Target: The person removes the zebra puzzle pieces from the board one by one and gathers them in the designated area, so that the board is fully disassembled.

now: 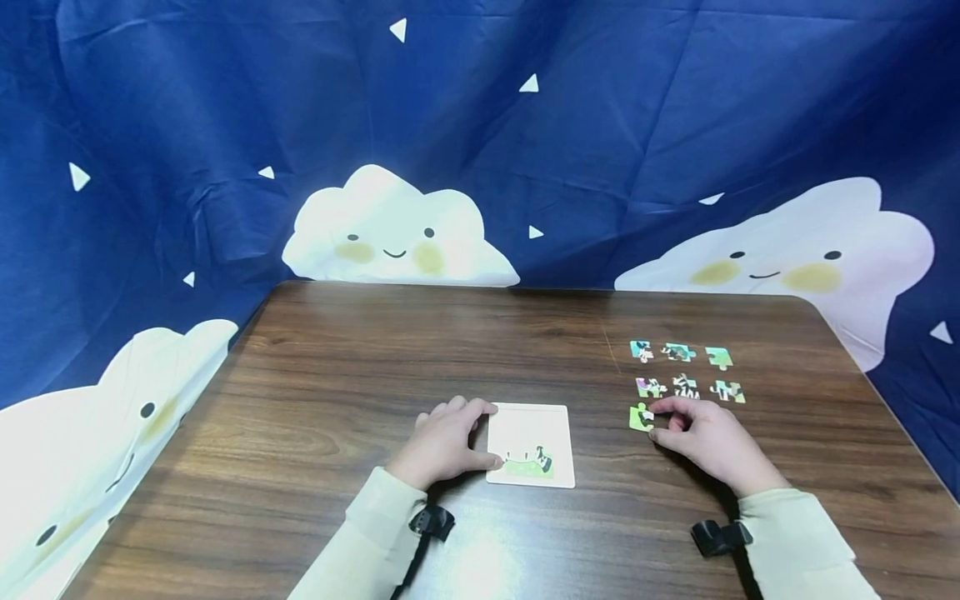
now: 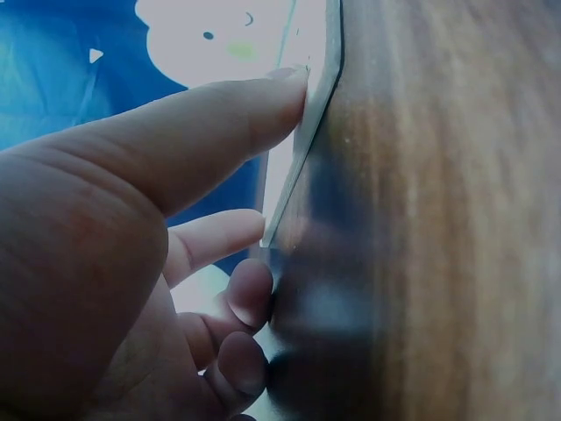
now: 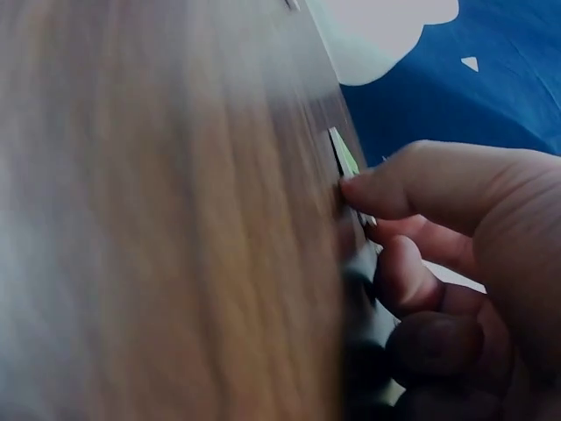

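Observation:
A white square puzzle board (image 1: 530,427) lies on the table, with a patch of green-and-panda picture along its lower part. My left hand (image 1: 447,446) rests at its left side, index fingertip at the far corner and thumb on the near part of the edge. In the left wrist view the thumb (image 2: 237,118) presses the board's rim (image 2: 302,145), fingers extended. To the right, my right hand (image 1: 708,437) pinches a green puzzle piece (image 1: 639,417) between thumb and index finger. The right wrist view shows that piece edge-on, low over or touching the table; I cannot tell which.
Beyond the right hand lie two rows of loose puzzle pieces, among them a green one (image 1: 718,357) and a black-and-white one (image 1: 685,386). The brown wooden table (image 1: 337,358) meets a blue cloth (image 1: 585,150) with white clouds at its far edge.

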A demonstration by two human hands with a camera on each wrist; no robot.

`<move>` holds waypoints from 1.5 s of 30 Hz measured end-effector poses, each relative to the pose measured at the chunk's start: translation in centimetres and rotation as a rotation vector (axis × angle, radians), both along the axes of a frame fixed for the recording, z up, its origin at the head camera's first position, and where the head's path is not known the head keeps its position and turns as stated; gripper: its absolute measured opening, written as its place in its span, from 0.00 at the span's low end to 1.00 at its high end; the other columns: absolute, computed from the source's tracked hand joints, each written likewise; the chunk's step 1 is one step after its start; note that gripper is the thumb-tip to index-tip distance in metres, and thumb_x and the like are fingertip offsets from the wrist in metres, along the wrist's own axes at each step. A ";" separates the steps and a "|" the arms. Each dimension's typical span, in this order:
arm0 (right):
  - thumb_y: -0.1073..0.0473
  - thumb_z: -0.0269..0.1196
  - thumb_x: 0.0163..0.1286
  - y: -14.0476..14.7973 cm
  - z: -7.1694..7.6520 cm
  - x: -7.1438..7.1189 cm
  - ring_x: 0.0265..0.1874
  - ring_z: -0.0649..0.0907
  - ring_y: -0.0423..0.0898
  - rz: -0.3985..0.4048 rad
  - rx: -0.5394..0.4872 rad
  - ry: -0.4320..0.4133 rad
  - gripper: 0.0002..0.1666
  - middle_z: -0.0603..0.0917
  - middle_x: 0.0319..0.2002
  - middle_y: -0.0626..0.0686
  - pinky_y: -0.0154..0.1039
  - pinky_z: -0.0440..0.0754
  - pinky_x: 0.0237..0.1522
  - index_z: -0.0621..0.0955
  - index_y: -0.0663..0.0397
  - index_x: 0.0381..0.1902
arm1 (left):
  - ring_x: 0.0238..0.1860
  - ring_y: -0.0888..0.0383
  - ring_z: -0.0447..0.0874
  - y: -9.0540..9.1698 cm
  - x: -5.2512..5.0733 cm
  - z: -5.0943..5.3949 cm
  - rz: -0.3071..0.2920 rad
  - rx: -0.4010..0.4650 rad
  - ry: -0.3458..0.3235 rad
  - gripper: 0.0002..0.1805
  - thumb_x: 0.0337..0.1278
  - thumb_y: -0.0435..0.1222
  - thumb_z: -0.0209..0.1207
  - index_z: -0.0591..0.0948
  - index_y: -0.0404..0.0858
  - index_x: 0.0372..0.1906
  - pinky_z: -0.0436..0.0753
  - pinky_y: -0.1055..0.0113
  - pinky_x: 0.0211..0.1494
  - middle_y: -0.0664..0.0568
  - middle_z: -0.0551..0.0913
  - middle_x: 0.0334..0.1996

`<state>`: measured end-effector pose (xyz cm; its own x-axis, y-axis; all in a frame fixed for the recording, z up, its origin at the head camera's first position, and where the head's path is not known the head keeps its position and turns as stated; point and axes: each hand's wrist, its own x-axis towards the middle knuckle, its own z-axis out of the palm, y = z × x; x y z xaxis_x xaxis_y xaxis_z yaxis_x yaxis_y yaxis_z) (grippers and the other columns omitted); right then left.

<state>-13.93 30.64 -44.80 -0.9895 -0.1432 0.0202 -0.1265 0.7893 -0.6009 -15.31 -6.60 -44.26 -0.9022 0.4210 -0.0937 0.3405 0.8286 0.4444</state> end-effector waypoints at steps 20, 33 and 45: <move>0.58 0.72 0.58 1.5 -0.1 -0.1 0.23 0.72 0.37 0.036 -0.001 -0.028 0.21 0.74 0.25 0.45 0.36 0.69 0.33 0.83 0.57 0.49 | 0.43 0.56 0.73 -0.1 -0.1 -0.2 0.001 0.002 0.001 0.39 0.43 0.56 0.73 0.76 0.52 0.64 0.67 0.54 0.45 0.57 0.75 0.40; 0.60 0.70 0.59 1.5 0.1 -0.1 0.23 0.72 0.36 0.047 0.006 0.003 0.16 0.74 0.24 0.44 0.36 0.69 0.32 0.83 0.57 0.46 | 0.43 0.57 0.72 -0.2 -0.2 -0.4 0.002 0.006 0.004 0.39 0.42 0.57 0.73 0.76 0.53 0.64 0.67 0.55 0.44 0.58 0.74 0.40; 0.60 0.71 0.61 0.1 0.5 0.2 0.24 0.73 0.36 0.053 -0.085 0.039 0.17 0.74 0.25 0.45 0.34 0.70 0.33 0.84 0.58 0.47 | 0.45 0.55 0.73 -0.2 -0.1 -0.3 -0.001 0.019 -0.002 0.39 0.43 0.58 0.73 0.76 0.52 0.64 0.67 0.54 0.45 0.57 0.75 0.42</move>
